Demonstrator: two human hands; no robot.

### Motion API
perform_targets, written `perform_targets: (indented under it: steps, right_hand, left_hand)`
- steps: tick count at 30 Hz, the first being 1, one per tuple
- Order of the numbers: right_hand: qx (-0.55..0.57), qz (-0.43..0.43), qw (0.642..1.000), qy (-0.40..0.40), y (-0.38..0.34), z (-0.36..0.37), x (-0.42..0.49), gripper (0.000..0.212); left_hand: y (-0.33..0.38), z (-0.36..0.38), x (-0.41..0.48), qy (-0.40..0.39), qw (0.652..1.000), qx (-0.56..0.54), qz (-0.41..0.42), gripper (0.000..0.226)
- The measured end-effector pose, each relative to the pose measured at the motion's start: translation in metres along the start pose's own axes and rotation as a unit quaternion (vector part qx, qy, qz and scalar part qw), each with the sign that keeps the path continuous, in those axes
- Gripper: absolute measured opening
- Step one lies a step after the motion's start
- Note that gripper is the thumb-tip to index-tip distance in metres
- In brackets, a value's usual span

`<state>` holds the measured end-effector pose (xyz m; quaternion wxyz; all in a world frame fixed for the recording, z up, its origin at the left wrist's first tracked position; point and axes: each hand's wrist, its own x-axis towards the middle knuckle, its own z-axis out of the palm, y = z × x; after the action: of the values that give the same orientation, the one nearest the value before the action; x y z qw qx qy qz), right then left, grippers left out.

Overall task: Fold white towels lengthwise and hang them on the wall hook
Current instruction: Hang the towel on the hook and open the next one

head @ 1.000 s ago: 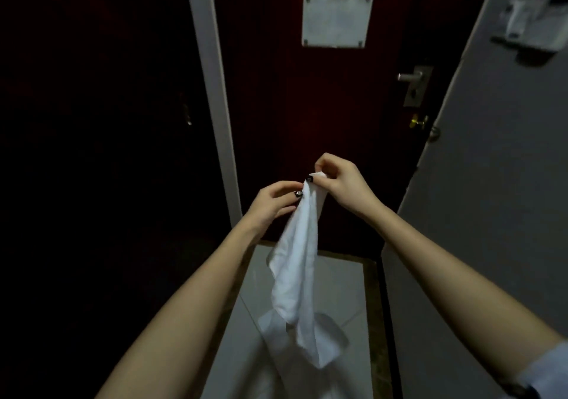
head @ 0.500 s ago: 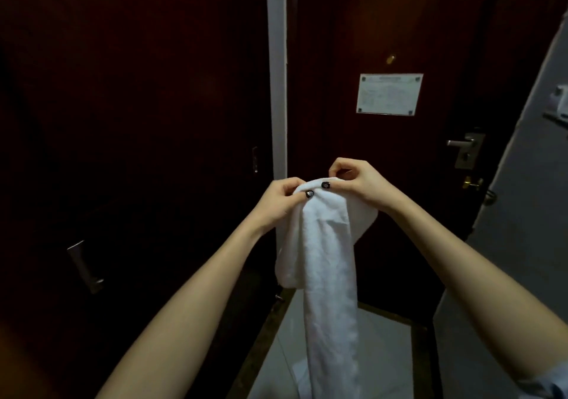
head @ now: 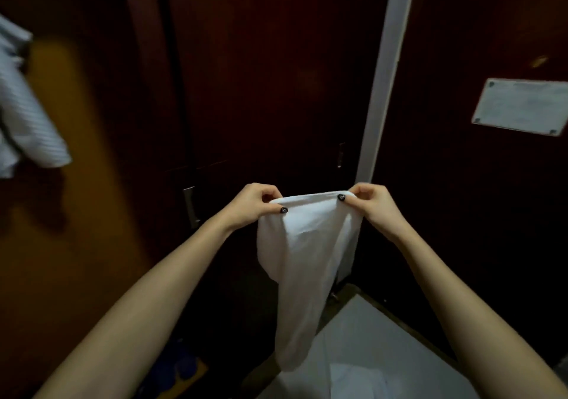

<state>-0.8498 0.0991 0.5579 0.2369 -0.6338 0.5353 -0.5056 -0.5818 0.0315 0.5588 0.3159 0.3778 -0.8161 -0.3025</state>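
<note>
A dim entryway of dark wooden panels (head: 276, 91) fills the background, with a pale vertical frame strip (head: 381, 91) right of centre, a grey plaque (head: 522, 106) on the door at far right, and light floor tiles (head: 368, 352) below.

Both bare forearms reach forward at chest height. The left hand (head: 258, 203) pinches one top corner of the white towel (head: 307, 260) between thumb and curled fingers, its dark-painted thumbnail lying on the cloth. The right hand (head: 373, 203) pinches the opposite corner in the same way, knuckles up. The two hands are apart and level.

The towel is held in the air in front of the panels. Its top edge is stretched nearly straight between the hands, and the cloth below narrows into a loose hanging fold that ends above the floor tiles.

Half a second ago the hands were touching and the top of the towel was bunched; now it is spread wide. The view has swung left: the plaque sits near the right edge, and a blurred striped cloth (head: 27, 121) shows at far left.
</note>
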Motion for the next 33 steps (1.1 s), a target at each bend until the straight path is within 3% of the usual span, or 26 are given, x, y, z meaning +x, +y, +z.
perform_targets:
  steps: [3, 14, 20, 25, 30, 31, 33]
  right_hand:
    - [0.020, -0.021, 1.000, 0.009, -0.009, 0.028, 0.015, 0.018]
    - [0.031, -0.025, 0.999, 0.024, -0.030, 0.123, 0.025, 0.019]
    - [0.020, 0.012, 1.000, 0.021, -0.042, 0.162, 0.038, 0.018]
    - [-0.007, 0.006, 1.000, 0.017, -0.055, 0.188, 0.037, 0.020]
    - [-0.032, -0.006, 0.997, -0.075, -0.073, 0.220, 0.026, 0.009]
    - [0.011, 0.003, 0.994, -0.109, -0.081, 0.227, 0.024, 0.001]
    - [0.120, 0.026, 0.976, -0.182, -0.101, 0.239, 0.018, 0.010]
  left_hand:
    - [-0.020, -0.017, -0.034, 0.020, 0.997, 0.039, -0.056, 0.017]
    - [-0.080, -0.094, -0.170, 0.087, 0.958, 0.163, -0.220, 0.002]
    - [-0.076, -0.134, -0.214, 0.161, 0.951, 0.104, -0.241, 0.009]
    - [-0.076, -0.159, -0.240, 0.320, 0.920, 0.033, -0.224, 0.010]
    - [-0.075, -0.173, -0.262, 0.358, 0.911, 0.017, -0.204, 0.016]
    - [-0.074, -0.172, -0.262, 0.360, 0.910, 0.013, -0.206, 0.016]
    - [-0.070, -0.170, -0.259, 0.385, 0.901, -0.003, -0.201, 0.017]
